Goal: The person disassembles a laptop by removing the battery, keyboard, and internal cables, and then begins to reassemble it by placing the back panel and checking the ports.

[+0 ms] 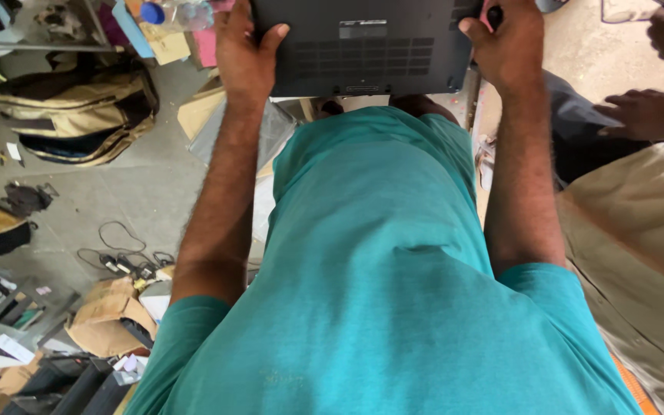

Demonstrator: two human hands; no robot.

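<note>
Hands: left (244, 58), right (505, 50) grasping dark laptop (363, 46) | pale rectangular label (363, 29) top-centre | brown cardboard boxes (105, 315) lower left

A dark laptop (363, 54), its underside up, runs off the frame at 12 o'clock, so its far half goes unseen. The left hand (246, 54) and right hand (509, 46) lose their fingertips to that same edge and behind the casing. A red-and-black tool (490, 15) in the right hand shows only a sliver (its kind cannot be told). At 2 o'clock, a neighbour's two hands (655, 115) are cropped at the wrist. A teal shirt (378, 292) hides whatever lies beneath the laptop. The clutter (117, 265) at 8 o'clock is too small to identify.
</note>
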